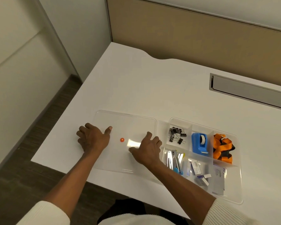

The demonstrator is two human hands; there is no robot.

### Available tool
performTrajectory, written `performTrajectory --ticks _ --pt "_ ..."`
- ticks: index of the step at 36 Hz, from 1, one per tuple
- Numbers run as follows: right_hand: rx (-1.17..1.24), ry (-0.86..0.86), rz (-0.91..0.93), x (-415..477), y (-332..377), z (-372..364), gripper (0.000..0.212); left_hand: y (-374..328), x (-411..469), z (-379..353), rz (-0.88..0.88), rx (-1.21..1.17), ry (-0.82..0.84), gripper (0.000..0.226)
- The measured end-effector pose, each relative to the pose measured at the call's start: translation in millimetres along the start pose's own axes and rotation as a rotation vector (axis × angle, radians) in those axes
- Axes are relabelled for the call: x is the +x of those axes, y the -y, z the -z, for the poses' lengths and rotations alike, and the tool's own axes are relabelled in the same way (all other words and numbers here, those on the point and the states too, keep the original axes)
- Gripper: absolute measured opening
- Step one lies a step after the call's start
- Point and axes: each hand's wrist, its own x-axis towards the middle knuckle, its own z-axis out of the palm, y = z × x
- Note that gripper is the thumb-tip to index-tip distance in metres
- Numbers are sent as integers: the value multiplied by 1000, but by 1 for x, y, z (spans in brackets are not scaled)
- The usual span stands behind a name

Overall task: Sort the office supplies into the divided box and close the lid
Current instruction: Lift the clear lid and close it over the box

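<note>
A: Where is the divided box [204, 198]?

B: On the right of the white desk [136, 82], near its front edge, uncovered. Its clear lid [130, 117] lies flat on the desk just to its left.

A: What sits in the compartments?

B: Back left, black binder clips [176, 133]. Beside them, a blue tape dispenser [199, 143], then an orange and black lanyard [222, 148] at the back right. Along the front: metal tools with a blue piece [175, 161], small boxes [195, 167], and a white packet [218, 181] at the right.

A: And the hands?

B: The left hand [92, 138] rests at the lid's left edge, fingers spread, thumb on the plastic, gripping nothing. The right hand [148, 149] lies on the lid's right side, fingers loosely spread; whether it pinches the edge, I cannot tell. An orange dot [122, 139] shows on the lid between them.
</note>
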Motion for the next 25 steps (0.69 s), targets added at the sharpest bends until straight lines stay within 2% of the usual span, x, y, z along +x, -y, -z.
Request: performTrajectory --ticks 6,11,15,20,25 --pt "231 4 -67 1 7 17 103 1 14 6 112 -108 43 100" --pt "366 22 -72 -3 13 33 100 3 24 14 143 -132 52 96" --pt "380 1 -6 -9 15 38 100 4 28 23 104 -84 0 92" --pt "376 -114 127 -21 14 46 95 -6 23 34 79 -49 -74 88" --pt "338 -245 201 -34 0 65 93 -32 3 43 20 -102 -55 84"
